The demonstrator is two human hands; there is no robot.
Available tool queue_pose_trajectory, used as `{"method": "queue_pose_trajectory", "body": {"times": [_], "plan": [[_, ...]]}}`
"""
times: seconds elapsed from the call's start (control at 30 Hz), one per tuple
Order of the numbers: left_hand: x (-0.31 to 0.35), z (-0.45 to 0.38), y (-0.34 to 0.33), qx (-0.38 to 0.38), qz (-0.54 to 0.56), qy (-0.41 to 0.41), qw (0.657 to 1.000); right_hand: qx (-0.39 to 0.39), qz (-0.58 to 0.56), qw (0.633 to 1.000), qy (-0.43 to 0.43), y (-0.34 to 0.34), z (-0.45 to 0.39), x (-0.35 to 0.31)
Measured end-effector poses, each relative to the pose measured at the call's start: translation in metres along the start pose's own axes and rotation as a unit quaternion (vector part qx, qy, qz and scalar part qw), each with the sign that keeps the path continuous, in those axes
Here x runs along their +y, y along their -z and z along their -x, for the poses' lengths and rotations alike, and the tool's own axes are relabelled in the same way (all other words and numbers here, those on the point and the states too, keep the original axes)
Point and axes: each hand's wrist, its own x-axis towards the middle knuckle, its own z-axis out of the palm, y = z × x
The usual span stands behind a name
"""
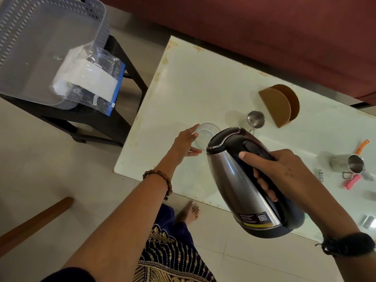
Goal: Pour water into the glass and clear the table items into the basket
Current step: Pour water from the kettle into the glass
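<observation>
A clear glass (pixel 206 133) stands on the white table (pixel 195 88) near its left side. My left hand (pixel 186 142) wraps around the glass from the left, thumb and fingers on its sides. My right hand (pixel 284 169) grips the black handle of a steel electric kettle (pixel 242 178), which is tilted with its spout end just above and right of the glass. No water stream is visible. The grey perforated basket (pixel 18 33) sits on a dark stool at the upper left, with a clear plastic bag (pixel 89 78) of white material draped over its rim.
On the table stand a brown napkin holder (pixel 280 104), a small steel cup (pixel 255 119), steel cups (pixel 354 164) at the right with an orange-handled tool (pixel 363 146) and a pink item (pixel 353 181). A maroon sofa (pixel 264 27) lies behind. A wooden stick (pixel 36 220) lies lower left.
</observation>
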Motion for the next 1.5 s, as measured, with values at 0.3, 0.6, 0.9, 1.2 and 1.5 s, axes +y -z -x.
{"method": "queue_pose_trajectory", "body": {"times": [0.3,0.6,0.9,1.2,1.5], "plan": [[0.0,0.003,0.001,-0.006,0.008,-0.003,1.0,-0.048,-0.022,0.998,-0.02,0.002,0.002,-0.01],[0.0,0.008,-0.001,-0.003,0.005,-0.005,1.0,-0.014,-0.023,1.0,-0.006,0.0,0.002,-0.005],[0.001,0.01,-0.001,-0.01,-0.009,-0.008,1.0,-0.035,-0.049,0.998,-0.035,-0.001,0.003,-0.006],[0.001,0.011,-0.001,-0.011,-0.008,-0.007,1.0,-0.02,-0.019,0.999,-0.04,0.0,0.006,-0.013],[0.001,0.011,-0.001,-0.013,-0.013,-0.006,1.0,-0.044,-0.036,0.997,-0.048,0.002,0.005,-0.015]]}}
